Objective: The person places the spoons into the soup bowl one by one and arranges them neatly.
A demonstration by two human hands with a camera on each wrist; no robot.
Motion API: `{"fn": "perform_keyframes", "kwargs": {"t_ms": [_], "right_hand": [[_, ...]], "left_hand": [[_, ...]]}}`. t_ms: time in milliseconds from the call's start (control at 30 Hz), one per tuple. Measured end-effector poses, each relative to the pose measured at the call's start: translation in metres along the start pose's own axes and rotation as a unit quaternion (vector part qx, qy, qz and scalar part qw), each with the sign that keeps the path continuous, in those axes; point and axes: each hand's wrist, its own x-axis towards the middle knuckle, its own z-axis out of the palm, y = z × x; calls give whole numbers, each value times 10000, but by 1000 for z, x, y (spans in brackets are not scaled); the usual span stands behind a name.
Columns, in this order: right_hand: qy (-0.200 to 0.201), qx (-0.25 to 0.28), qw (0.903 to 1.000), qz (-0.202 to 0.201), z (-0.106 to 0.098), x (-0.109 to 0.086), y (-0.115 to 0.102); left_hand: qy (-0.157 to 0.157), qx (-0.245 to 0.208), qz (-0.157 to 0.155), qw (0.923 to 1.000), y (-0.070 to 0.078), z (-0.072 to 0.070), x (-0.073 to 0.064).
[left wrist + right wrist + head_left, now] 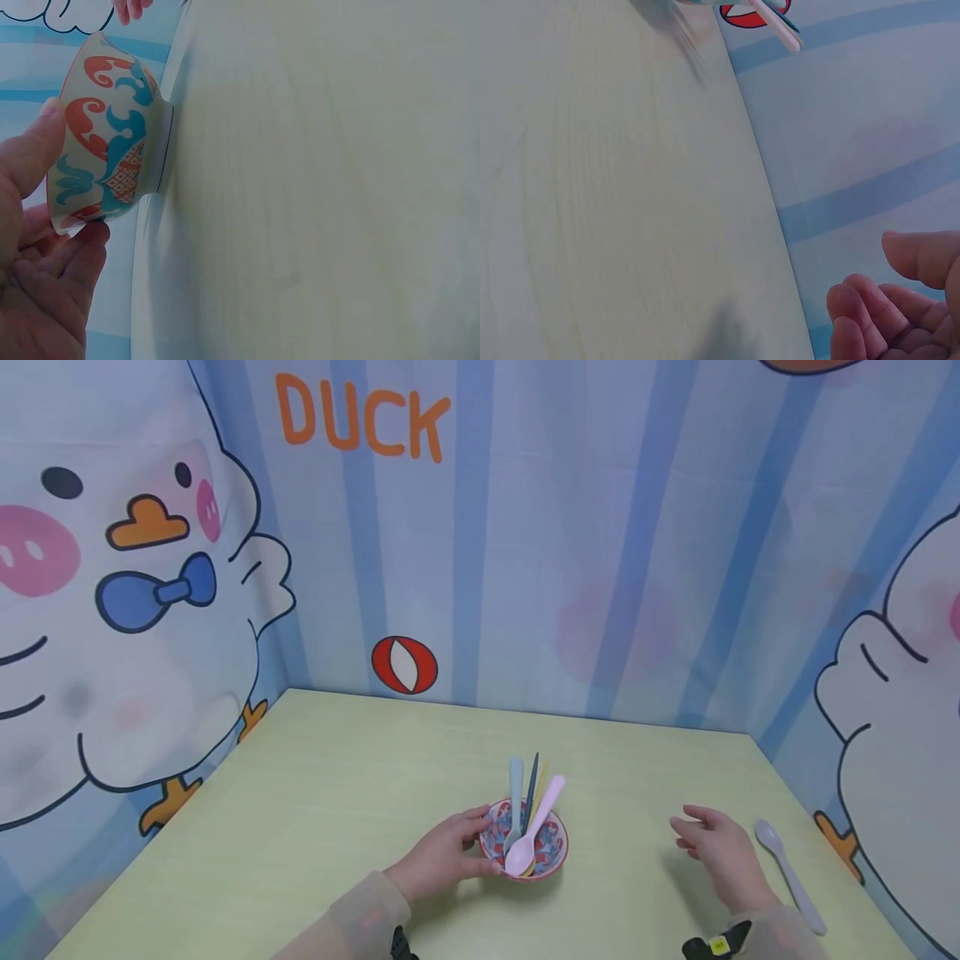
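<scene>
My left hand grips the rim of a small patterned bowl, thumb on the near side and fingers on the far side. Red and blue motifs cover the bowl's outer wall in the left wrist view. Several spoons lean in it: a pink spoon, a light blue spoon, a dark-handled one and a yellow one mostly hidden behind the pink. Over the table's right side, my right hand holds nothing, its fingers loosely bent. A pale lavender spoon lies just right of it.
The light yellow table meets a striped fabric backdrop at its back edge. Printed duck figures stand on the backdrop at left and right. Dark straps with cameras sit on both wrists.
</scene>
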Motion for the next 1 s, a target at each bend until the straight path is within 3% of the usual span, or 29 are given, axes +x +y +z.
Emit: {"fn": "perform_keyframes", "kwargs": {"t_ms": [300,533,867,1000], "right_hand": [[110,-292,9986,417,-28,5,18],[431,-703,9955,461,-47,3,30],[536,-1225,9893,590,-69,-1,45],[807,-1265,9857,768,-74,1,53]], "left_hand": [[-9,16,-67,10000,1,-1,-1],[-12,-5,-46,10000,2,-2,-2],[-15,-64,-107,9999,2,-2,-2],[-15,-38,-88,10000,2,-2,-2]]}}
